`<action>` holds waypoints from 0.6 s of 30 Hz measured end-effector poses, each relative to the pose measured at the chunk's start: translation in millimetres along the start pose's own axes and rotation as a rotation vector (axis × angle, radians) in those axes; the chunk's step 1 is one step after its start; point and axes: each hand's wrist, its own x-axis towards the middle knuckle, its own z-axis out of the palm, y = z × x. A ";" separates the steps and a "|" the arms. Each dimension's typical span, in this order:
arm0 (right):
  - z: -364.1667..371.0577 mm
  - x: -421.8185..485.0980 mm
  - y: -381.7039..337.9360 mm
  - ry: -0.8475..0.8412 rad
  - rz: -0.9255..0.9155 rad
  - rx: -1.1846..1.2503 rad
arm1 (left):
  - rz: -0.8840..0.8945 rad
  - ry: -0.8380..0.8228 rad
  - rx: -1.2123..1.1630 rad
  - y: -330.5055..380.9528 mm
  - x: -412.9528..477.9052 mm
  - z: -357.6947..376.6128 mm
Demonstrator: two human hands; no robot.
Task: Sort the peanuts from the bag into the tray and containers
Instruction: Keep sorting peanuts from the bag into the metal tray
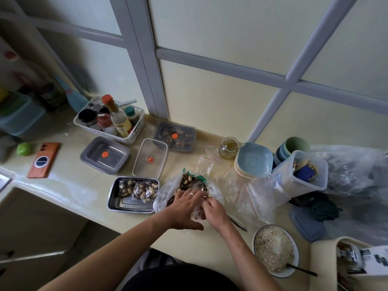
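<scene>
Bag (165,191) abuts tray (111,199); left hand (184,204) fingers (196,193) flat on it, right hand (215,211) pinching it.

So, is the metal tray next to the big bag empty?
No, the metal tray holds three small packets of peanuts at its far end.

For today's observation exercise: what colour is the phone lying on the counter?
The phone is orange, seen best in the head view.

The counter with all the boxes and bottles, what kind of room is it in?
Most likely a home kitchen. The counter holds a basket of sauce bottles, lidded food containers and a stack of bowls.
</scene>
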 end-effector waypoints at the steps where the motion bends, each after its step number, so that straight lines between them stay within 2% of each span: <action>1: 0.1 0.4 1.6 -0.009 0.010 0.023 | -0.007 0.012 0.003 -1.2 -0.7 1.8; 6: 5.0 -1.7 4.0 -0.009 0.009 -0.009 | -0.099 0.118 0.016 -6.1 4.2 10.7; 10: 1.4 -5.5 4.3 0.205 -0.135 0.037 | -0.211 0.104 0.048 -3.4 8.0 10.1; 13: -2.4 -7.9 -0.4 0.126 -0.182 -0.003 | -0.258 0.115 0.020 0.9 8.4 7.5; 18: -1.1 -4.4 4.9 0.272 -0.391 -0.111 | -0.327 0.118 -0.015 4.5 10.1 4.2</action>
